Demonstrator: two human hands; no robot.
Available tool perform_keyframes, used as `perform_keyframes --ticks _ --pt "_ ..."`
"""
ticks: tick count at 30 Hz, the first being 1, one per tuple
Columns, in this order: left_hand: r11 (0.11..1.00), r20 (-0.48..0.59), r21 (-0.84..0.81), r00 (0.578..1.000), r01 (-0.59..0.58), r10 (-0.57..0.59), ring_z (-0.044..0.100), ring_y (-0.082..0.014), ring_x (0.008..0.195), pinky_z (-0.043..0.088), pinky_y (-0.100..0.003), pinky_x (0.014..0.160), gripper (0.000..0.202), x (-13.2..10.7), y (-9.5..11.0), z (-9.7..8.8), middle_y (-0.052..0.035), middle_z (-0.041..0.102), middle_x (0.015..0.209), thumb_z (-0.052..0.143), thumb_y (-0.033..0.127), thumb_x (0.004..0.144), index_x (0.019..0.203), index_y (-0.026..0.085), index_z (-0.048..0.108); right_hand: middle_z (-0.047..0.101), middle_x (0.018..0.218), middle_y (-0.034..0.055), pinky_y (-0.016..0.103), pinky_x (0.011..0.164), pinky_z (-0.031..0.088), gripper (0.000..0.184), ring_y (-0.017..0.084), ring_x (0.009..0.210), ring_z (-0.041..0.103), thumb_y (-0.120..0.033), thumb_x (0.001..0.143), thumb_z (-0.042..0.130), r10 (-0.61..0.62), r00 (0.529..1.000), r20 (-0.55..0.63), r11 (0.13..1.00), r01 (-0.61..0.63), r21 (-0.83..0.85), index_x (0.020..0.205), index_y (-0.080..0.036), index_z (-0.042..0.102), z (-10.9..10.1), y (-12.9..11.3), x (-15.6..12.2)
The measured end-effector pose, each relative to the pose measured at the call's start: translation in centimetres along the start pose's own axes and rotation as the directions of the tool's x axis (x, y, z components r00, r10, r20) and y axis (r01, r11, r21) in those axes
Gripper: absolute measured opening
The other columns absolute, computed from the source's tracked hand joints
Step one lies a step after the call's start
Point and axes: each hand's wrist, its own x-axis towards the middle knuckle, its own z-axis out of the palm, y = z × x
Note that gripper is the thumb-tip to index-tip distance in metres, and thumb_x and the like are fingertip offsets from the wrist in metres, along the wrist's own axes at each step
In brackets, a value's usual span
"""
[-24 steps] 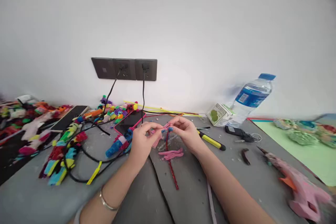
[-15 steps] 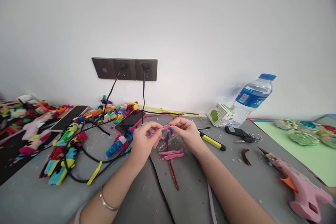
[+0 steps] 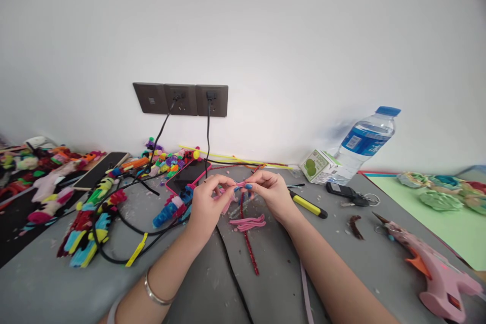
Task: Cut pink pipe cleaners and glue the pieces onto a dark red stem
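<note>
Pinching a pink strand (image 3: 240,184) between the closed fingertips of my left hand (image 3: 208,200) and right hand (image 3: 273,193), I hold it near the pink bundle (image 3: 248,223) and red stem (image 3: 249,251).

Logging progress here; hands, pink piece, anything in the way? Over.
Left hand, right hand: both pinching small pink piece. Pink strands lying across red stem below. Black cable nearby, clear of hands.

place: craft worktable (image 3: 68,293) | signs: pink glue gun (image 3: 438,265), fuzzy multicoloured figures (image 3: 84,221), green paper (image 3: 455,235)
</note>
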Motion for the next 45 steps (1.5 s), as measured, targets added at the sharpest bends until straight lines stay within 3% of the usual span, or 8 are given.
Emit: perform_keyframes --ticks 6,9,17,23,28,35,38,45 --pt "0.994 -0.013 0.051 0.995 -0.101 0.102 0.063 -0.0134 0.073 0.044 -0.022 0.06 0.009 -0.1 -0.36 0.04 -0.0015 0.073 0.082 0.063 0.014 0.084 0.081 0.02 0.068 0.072 0.062 0.0019 0.024 0.05 0.051 0.028 0.013 0.052 0.06 -0.04 0.063 0.088 -0.006 1.0 0.019 1.0 0.007 -0.029 0.066 -0.019 0.07 0.05 -0.33 -0.02" --pt "0.995 -0.023 0.037 0.995 -0.092 0.092 0.063 -0.0136 0.073 0.044 -0.022 0.06 0.009 -0.11 -0.3 0.04 -0.0015 0.073 0.082 0.063 0.014 0.084 0.081 0.02 0.068 0.07 0.058 0.0008 0.024 0.05 0.051 0.029 0.013 0.051 0.06 -0.041 0.063 0.088 -0.008 1.0 0.03 1.0 0.008 -0.023 0.065 -0.019 0.07 0.19 -0.52 -0.09" --pt "0.973 0.021 -0.197 0.992 0.124 -0.123 0.063 -0.0138 0.069 0.048 -0.023 0.06 0.007 0.05 0.08 0.24 -0.0022 0.068 0.079 0.064 0.025 0.084 0.081 0.019 0.066 0.069 0.064 0.0003 0.026 0.057 0.052 0.03 0.013 0.056 0.061 -0.044 0.071 0.083 -0.035 0.997 0.076 0.999 0.036 -0.017 0.072 -0.02 0.067 0.17 -0.25 -0.13" --pt "0.883 0.051 -0.396 0.966 0.254 -0.255 0.064 -0.0156 0.082 0.052 -0.024 0.071 0.016 0.35 -0.69 0.3 -0.0039 0.067 0.085 0.072 0.031 0.078 0.083 0.017 0.063 0.067 0.075 0.0014 0.027 0.062 0.052 0.029 0.013 0.064 0.06 -0.044 0.073 0.081 -0.042 0.997 0.071 0.997 0.046 -0.066 0.077 -0.02 0.067 0.16 -0.14 -0.17" --pt "0.82 0.095 -0.456 0.935 0.346 -0.341 0.064 -0.016 0.084 0.052 -0.025 0.074 0.026 0.42 -0.33 0.4 -0.0046 0.067 0.087 0.076 0.034 0.074 0.089 0.018 0.063 0.065 0.074 0.0011 0.027 0.064 0.049 0.027 0.014 0.068 0.058 -0.041 0.072 0.082 -0.04 0.996 0.074 0.995 0.047 -0.093 0.073 -0.02 0.065 0.39 -0.2 -0.23" --pt "0.818 0.156 -0.439 0.928 0.373 -0.339 0.061 -0.0141 0.076 0.051 -0.024 0.068 0.021 0.45 0.03 0.45 -0.0033 0.066 0.082 0.075 0.033 0.074 0.082 0.017 0.065 0.064 0.076 0.0 0.029 0.07 0.047 0.029 0.014 0.072 0.059 -0.039 0.072 0.083 0.024 0.98 0.197 0.997 -0.009 -0.075 0.074 -0.019 0.061 0.5 0.21 -0.4" --pt "0.815 0.159 -0.44 0.926 0.378 -0.343 0.061 -0.0135 0.077 0.05 -0.023 0.068 0.02 0.46 0.03 0.48 -0.0024 0.065 0.083 0.074 0.032 0.074 0.083 0.017 0.065 0.063 0.077 -0.0001 0.028 0.069 0.047 0.028 0.014 0.07 0.058 -0.041 0.075 0.08 0.023 0.981 0.194 0.997 -0.008 -0.08 0.078 -0.019 0.062 0.53 0.0 -0.41" --pt "0.73 0.318 -0.434 0.848 0.529 -0.425 0.042 -0.0069 0.048 0.031 -0.019 0.041 0.028 0.2 -0.07 0.76 0.0027 0.056 0.066 0.071 0.041 0.077 0.088 0.017 0.061 0.064 0.08 0.0013 0.027 0.066 0.047 0.031 0.014 0.071 0.057 -0.047 0.076 0.078 -0.008 0.995 0.101 0.995 0.018 -0.094 0.086 -0.021 0.065 0.51 -0.2 -0.24"
